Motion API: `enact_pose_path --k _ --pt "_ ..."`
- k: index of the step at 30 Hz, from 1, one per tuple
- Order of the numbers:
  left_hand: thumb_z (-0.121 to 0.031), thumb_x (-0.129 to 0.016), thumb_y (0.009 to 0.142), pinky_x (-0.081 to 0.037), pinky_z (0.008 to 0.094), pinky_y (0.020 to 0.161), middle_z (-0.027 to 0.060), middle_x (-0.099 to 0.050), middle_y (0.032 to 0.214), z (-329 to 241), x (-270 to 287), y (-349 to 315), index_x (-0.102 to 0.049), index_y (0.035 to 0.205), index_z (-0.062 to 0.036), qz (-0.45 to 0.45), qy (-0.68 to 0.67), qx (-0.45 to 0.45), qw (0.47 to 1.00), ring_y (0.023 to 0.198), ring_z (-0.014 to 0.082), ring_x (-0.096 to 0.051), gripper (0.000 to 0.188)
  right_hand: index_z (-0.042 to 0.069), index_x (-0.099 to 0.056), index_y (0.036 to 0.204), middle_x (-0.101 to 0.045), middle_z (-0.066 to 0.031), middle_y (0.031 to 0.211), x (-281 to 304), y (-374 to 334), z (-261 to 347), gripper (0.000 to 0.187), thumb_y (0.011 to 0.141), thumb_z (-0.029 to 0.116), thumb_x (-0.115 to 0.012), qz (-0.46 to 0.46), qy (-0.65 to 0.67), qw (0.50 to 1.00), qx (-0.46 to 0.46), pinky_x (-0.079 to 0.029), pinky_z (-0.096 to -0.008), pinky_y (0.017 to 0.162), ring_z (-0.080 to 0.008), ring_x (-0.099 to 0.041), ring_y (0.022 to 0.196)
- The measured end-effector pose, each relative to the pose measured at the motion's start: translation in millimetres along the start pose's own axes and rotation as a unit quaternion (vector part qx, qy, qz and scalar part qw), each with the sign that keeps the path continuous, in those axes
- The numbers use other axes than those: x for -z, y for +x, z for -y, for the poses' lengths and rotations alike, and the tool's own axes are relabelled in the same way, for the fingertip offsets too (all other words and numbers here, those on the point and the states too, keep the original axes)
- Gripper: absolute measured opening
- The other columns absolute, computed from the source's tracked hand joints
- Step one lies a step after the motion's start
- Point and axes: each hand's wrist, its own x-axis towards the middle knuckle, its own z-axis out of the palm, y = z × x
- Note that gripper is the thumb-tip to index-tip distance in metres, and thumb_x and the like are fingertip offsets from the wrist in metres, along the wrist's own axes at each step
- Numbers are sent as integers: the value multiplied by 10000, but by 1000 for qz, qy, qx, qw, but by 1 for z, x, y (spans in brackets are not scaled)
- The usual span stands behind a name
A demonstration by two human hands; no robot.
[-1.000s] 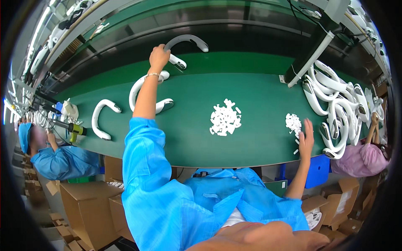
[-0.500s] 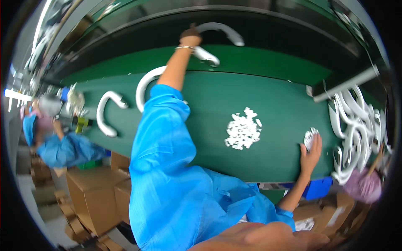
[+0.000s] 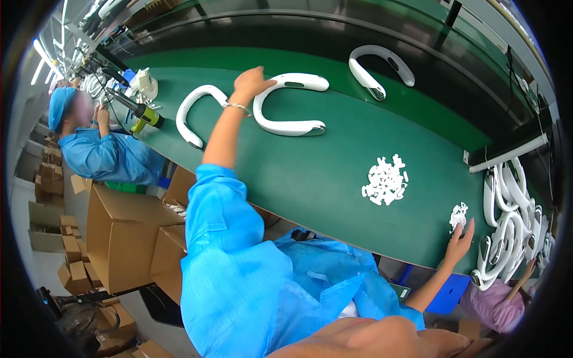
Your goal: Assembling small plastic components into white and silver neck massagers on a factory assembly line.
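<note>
My left hand (image 3: 250, 83) is at the outer curve of a white C-shaped neckband shell (image 3: 286, 127) lying on the green worktop. Its thumb points toward the shell's upper arm and its other fingers reach away from it; whether it touches the shell is hard to tell. A second, similar shell (image 3: 187, 116) lies to the left, and a third (image 3: 356, 65) rests on the far green strip. At the right, my right hand (image 3: 458, 243) is open, fingers spread, beside a small heap of tiny white parts (image 3: 458, 213). A larger heap of white parts (image 3: 385, 182) lies further left.
Many white shells (image 3: 507, 238) are stacked at the worktop's right end. A co-worker in blue (image 3: 107, 146) is at the left, near a yellow-green tool (image 3: 148, 116). Cardboard boxes (image 3: 131, 238) stand below the left edge. A blue bin (image 3: 447, 293) is below my right arm.
My left hand has come away from the far shell to the nearer one. The far shell, blurred before, now lies still. My right hand has drawn slightly back from the small heap. The view has turned.
</note>
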Motion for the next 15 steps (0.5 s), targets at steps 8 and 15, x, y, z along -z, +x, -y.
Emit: enact_pose_path --k 8,15 --pt "-243 -680 758 -495 335 742 137 -681 922 48 -23 -43 -609 1141 -10 75 -184 17 980 796 236 -652 454 14 -522 1257 -562 -195 1239 -49 162 173 481 874 294 -602 157 174 969 81 -412 -362 957 -301 -544 1153" --pt "-177 -640 787 -485 379 778 137 -668 969 45 -3 -103 -616 1157 -127 -46 -212 18 976 873 310 -630 374 -10 -495 1194 -587 -215 1121 -230 214 290 550 836 391 -613 289 -20 943 162 -460 -436 875 -360 -573 1046"
